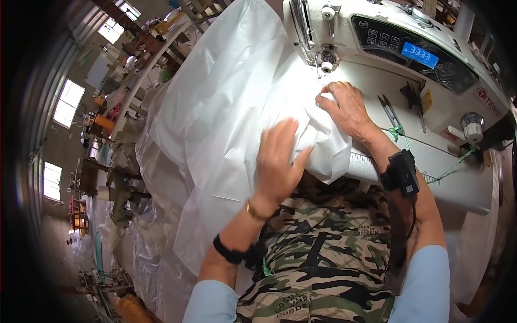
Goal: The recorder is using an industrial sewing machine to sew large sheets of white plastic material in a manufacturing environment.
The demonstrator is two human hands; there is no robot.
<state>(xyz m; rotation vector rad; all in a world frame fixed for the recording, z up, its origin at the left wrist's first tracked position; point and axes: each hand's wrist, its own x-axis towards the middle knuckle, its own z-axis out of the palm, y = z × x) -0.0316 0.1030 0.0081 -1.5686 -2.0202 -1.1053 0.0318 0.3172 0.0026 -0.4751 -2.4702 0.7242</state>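
Observation:
A large sheet of thin white fabric [221, 107] lies over the sewing machine's bed and drapes down to the left. Its edge runs up to the needle area of the sewing machine [326, 59], under a bright lamp. Close to the needle, my right hand [344, 105] pinches the fabric between thumb and fingers. My left hand [280, 159] is over the fabric nearer to me, slightly blurred, fingers stretched out and thumb apart. Whether its palm touches the cloth is hard to see. Folds of fabric bunch up between the two hands.
Thread snips [390, 110] tied to a green cord lie on the machine bed at right, beside a dark slim tool [417, 105]. The control panel [414, 51] with a lit screen is at upper right. More sheeting and workbenches fill the left.

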